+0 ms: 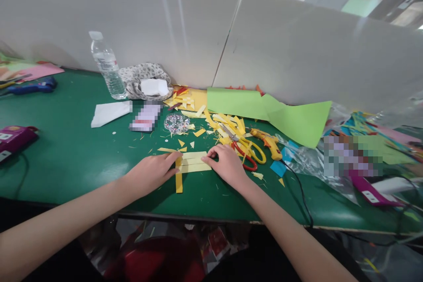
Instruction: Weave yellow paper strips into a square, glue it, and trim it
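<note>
Pale yellow paper strips [194,164] lie side by side on the green table, with a darker yellow paper strip [179,184] crossing their left end at a right angle. My left hand [157,171] has its thumb and forefinger on that crossing, holding the strips there. At the other end, my right hand [228,164] pinches the upper right edge of the pale strips between thumb and fingers; the fingers behind are partly hidden. Just beyond my right hand rest scissors with red handles [249,167] and yellow-handled scissors [259,153].
A yellow glue gun [271,144] with a black cord lies right of the scissors. Yellow paper scraps [231,123], green paper [238,103], a phone [145,117], a tissue [110,113] and a water bottle [109,68] stand or lie behind. A grey partition [185,22] closes the back.
</note>
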A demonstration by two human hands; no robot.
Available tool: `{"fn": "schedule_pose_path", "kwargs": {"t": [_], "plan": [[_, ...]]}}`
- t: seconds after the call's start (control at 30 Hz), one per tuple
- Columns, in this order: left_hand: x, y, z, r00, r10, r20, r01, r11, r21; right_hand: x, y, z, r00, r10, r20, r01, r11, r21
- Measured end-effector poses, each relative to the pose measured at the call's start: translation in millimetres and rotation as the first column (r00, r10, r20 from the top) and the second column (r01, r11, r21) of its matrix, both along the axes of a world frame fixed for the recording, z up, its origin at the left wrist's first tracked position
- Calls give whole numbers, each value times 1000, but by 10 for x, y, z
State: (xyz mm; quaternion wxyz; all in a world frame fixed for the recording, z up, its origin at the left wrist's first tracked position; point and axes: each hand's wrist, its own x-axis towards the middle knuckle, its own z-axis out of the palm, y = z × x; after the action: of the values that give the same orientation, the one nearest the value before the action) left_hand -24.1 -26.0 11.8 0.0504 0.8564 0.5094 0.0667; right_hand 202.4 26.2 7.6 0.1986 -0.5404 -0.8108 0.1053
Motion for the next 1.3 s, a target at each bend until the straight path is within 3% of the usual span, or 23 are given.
{"fn": "schedule_pose_path", "kwargs": {"t": [0.17, 0.37, 0.47, 0.6, 0.7, 0.83, 0.93, 1.1, 1.3], "plan": [[17, 2, 35, 1000, 16, -23, -16, 999, -30, -26, -58, 32, 991, 0, -137, -2, 1000, -11], [37, 2, 77, 999, 29, -46, -32, 998, -57, -53, -128, 65, 984, 15, -176, -5, 998, 58], [34, 1, 71, 999, 35, -34, -37, 998, -57, -76, -156, 74, 972, 26, -232, -20, 999, 31], [6, 1, 15, 999, 19, 32, -17, 999, -45, -121, -240, 138, 930, 108, -352, -148, 985, -91], [-12, 0, -22, 994, -30, 108, 32, 999, -14, -148, -321, 186, 888, 229, -399, -311, 938, -153], [-17, -3, -45, 987, -69, 142, 67, 998, 19, -167, -383, 172, 845, 393, -364, -465, 876, -133], [-18, -5, -61, 990, -34, 137, 33, 999, 11, -180, -399, 139, 830, 476, -290, -523, 846, -108], [-27, -17, -59, 986, -53, 156, 51, 999, 17, -219, -452, 141, 843, 513, -163, -536, 827, -170], [-33, -11, -50, 982, -51, 182, 50, 999, 8, -264, -498, 165, 850, 512, -127, -527, 821, -219]]}}
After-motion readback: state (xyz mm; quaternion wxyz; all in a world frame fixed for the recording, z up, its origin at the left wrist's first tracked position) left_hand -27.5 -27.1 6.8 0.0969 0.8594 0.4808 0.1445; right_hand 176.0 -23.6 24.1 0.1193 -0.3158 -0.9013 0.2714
